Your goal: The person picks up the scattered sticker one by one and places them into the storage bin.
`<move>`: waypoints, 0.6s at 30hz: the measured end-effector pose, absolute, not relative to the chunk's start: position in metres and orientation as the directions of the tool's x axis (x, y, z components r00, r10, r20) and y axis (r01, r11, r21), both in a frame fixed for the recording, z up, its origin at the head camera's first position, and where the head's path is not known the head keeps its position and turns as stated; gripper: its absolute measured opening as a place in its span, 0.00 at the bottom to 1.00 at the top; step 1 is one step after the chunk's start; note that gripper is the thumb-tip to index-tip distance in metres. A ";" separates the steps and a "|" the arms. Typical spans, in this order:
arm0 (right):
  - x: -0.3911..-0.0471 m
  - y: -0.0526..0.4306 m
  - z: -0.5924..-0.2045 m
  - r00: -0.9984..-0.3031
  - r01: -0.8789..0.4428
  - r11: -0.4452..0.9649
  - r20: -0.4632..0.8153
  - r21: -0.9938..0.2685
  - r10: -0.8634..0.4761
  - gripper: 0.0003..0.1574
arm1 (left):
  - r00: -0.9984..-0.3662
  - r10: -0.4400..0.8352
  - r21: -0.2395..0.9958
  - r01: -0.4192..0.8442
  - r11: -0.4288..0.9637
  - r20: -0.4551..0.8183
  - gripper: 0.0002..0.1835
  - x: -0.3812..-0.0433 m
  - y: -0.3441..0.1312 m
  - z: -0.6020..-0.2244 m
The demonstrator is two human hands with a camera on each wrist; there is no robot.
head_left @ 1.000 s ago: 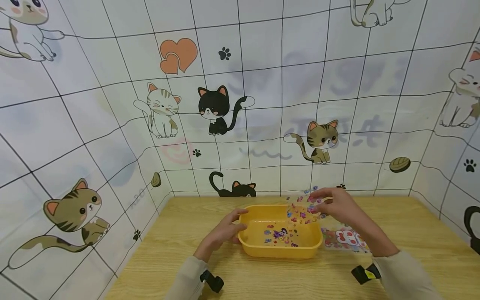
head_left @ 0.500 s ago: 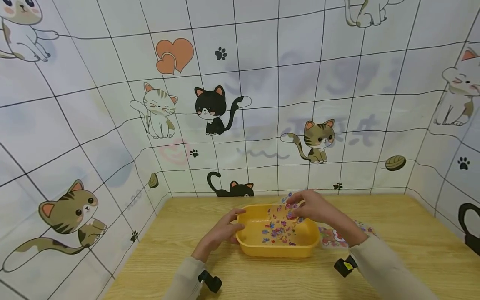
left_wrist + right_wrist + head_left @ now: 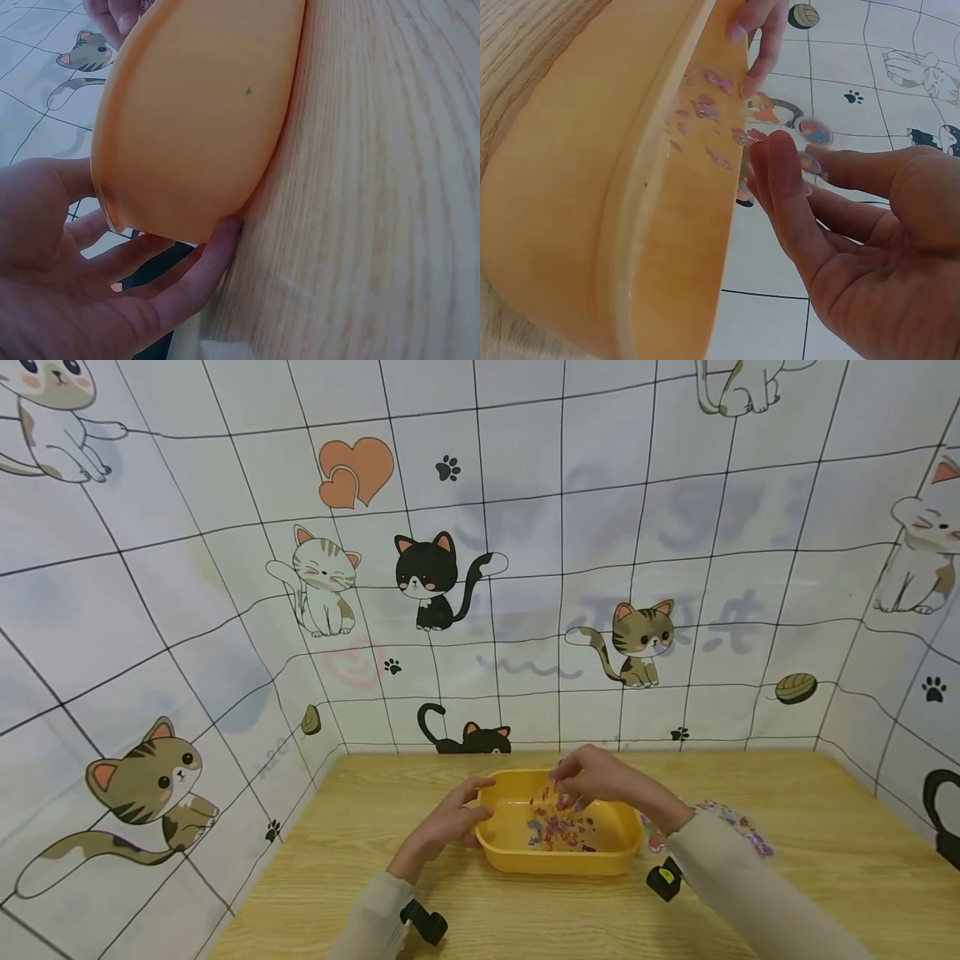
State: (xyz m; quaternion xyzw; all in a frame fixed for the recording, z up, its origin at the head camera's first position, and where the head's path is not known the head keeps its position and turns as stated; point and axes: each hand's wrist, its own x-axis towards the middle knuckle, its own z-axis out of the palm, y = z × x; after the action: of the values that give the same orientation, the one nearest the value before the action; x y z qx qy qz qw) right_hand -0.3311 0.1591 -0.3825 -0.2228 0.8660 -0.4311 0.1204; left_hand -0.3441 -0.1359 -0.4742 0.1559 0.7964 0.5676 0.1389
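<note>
A yellow plastic basin (image 3: 558, 863) stands on the table with small colourful stickers in it. At its left end, my left hand (image 3: 447, 817) grips the rim and wall. The left wrist view shows that hand's fingers (image 3: 196, 281) and thumb around the basin's end. Over the basin's back right part, my right hand (image 3: 603, 777) pinches a clear sticker sheet (image 3: 547, 797) dotted with small bright stickers. The sheet hangs down into the basin, and its lower edge blends with the stickers below. In the right wrist view, purple-pink stickers (image 3: 706, 109) show against the basin's inner wall.
Right of the basin, a colourful printed sheet (image 3: 738, 827) lies on the wooden table (image 3: 525, 918), partly hidden by the right forearm. A wall covering with cartoon cats (image 3: 426, 581) rises behind the table and along both sides. Each wrist carries a black camera (image 3: 663, 878).
My right hand has moved left and slightly down with the clear sticker sheet, from the basin's right end to over its middle. The left hand keeps its hold on the basin.
</note>
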 end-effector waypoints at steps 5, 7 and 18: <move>-0.334 0.156 -0.380 -0.871 -0.269 0.525 -0.028 -0.807 -0.490 0.17 | -0.910 0.413 0.951 0.091 0.296 -0.042 0.28 -0.344 -0.136 -0.475; -0.335 0.155 -0.378 -0.874 -0.272 0.541 -0.032 -0.796 -0.486 0.16 | -0.908 0.416 0.953 0.090 0.290 -0.040 0.28 -0.345 -0.136 -0.475; -0.340 0.153 -0.381 -0.893 -0.271 0.685 -0.089 -0.676 -0.441 0.17 | -0.907 0.419 0.951 0.093 0.294 -0.041 0.27 -0.345 -0.136 -0.474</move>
State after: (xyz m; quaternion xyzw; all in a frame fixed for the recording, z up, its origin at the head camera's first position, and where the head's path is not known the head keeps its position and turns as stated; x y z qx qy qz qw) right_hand -0.3395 0.1532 -0.3810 -0.1957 0.9097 -0.3451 0.1229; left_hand -0.3447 -0.1362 -0.4744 0.1618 0.7916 0.5716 0.1428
